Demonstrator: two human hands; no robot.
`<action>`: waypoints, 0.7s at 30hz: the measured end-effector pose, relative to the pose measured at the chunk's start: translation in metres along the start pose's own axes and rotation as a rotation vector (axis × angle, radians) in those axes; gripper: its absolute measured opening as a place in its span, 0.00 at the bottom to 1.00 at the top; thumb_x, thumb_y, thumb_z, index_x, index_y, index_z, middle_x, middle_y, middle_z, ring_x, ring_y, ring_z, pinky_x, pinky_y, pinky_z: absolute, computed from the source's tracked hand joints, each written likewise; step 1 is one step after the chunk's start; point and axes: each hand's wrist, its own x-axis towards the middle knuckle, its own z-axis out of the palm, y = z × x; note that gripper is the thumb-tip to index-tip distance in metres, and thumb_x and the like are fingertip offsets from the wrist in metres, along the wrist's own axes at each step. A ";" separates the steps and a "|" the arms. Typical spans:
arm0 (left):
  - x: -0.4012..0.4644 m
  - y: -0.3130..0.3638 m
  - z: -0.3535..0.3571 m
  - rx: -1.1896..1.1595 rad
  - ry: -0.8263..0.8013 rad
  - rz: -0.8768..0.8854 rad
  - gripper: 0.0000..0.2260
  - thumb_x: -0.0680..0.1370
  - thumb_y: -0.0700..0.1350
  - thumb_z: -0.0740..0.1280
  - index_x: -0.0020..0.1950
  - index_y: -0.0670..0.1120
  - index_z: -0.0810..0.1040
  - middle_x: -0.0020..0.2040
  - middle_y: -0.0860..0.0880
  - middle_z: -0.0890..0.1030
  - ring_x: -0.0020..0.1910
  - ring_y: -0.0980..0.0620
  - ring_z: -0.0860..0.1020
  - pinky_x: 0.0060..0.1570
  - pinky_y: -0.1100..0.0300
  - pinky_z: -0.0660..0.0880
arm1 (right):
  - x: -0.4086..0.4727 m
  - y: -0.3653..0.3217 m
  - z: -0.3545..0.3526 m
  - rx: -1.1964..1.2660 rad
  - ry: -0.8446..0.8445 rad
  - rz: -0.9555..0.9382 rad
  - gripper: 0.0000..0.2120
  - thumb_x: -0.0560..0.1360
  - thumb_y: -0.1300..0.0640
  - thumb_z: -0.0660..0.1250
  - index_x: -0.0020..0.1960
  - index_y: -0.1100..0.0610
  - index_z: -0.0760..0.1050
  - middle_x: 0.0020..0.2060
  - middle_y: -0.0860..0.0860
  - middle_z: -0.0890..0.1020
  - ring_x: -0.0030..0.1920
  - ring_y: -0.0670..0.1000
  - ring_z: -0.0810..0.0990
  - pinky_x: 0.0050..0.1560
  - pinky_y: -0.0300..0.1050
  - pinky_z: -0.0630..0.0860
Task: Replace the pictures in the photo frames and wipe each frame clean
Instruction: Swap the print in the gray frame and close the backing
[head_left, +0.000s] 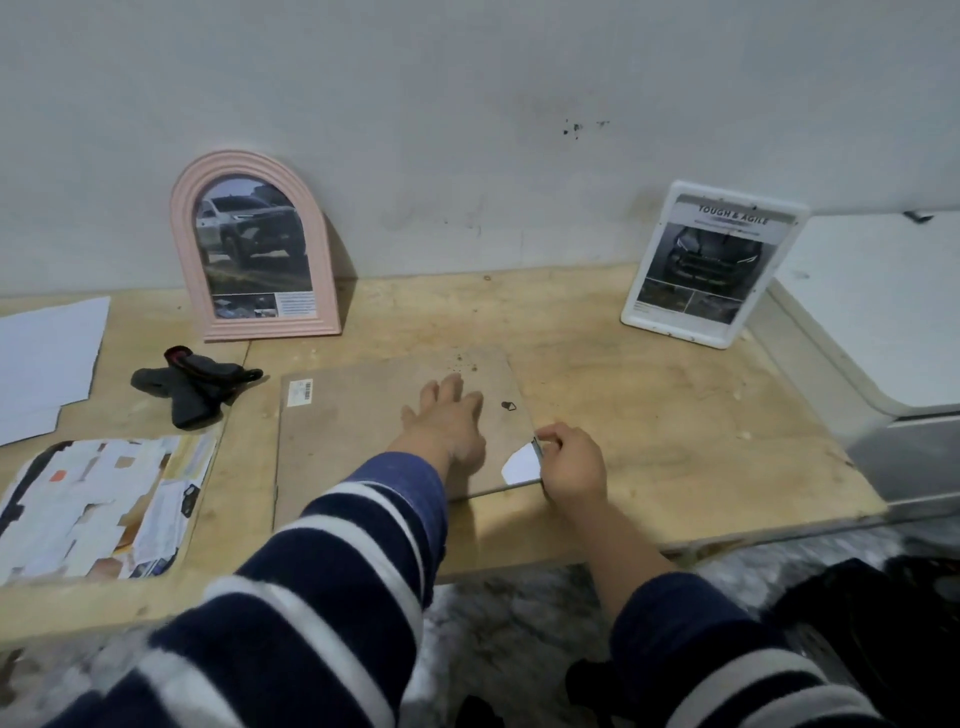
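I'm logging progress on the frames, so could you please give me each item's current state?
Pink arched frame: upright against wall, car picture inside.
White frame: leaning on wall, filled.
Face-down frame: flat on table.
Left hand: pressing its backing.
Right hand: pinching its corner.

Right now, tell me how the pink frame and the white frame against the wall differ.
The pink frame has an arched top and ridged border; the white frame is rectangular with rounded corners and a smooth border. The pink frame stands at the back left of the table, the white frame at the back right, tilted. The white frame's picture has a headline across its top; the pink frame's does not. Both lean on the wall and show a car picture.
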 end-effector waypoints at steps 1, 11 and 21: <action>0.004 0.005 0.002 0.029 0.014 0.044 0.25 0.78 0.46 0.62 0.75 0.54 0.61 0.79 0.51 0.45 0.77 0.43 0.43 0.72 0.36 0.49 | -0.001 0.002 0.000 0.046 0.013 -0.009 0.14 0.77 0.64 0.59 0.59 0.58 0.79 0.55 0.58 0.79 0.54 0.57 0.78 0.48 0.42 0.69; 0.009 0.025 0.021 0.374 0.019 0.144 0.24 0.81 0.49 0.53 0.77 0.58 0.53 0.79 0.57 0.51 0.76 0.48 0.52 0.69 0.41 0.58 | 0.008 0.006 0.000 0.335 -0.054 0.143 0.06 0.76 0.64 0.67 0.52 0.61 0.81 0.47 0.50 0.81 0.47 0.47 0.76 0.47 0.33 0.67; 0.005 0.035 0.012 0.591 -0.017 0.137 0.26 0.80 0.52 0.52 0.78 0.57 0.50 0.79 0.55 0.53 0.73 0.47 0.59 0.67 0.43 0.57 | 0.010 0.001 0.001 0.166 -0.113 0.062 0.21 0.77 0.65 0.55 0.63 0.48 0.76 0.54 0.49 0.79 0.53 0.52 0.78 0.57 0.47 0.76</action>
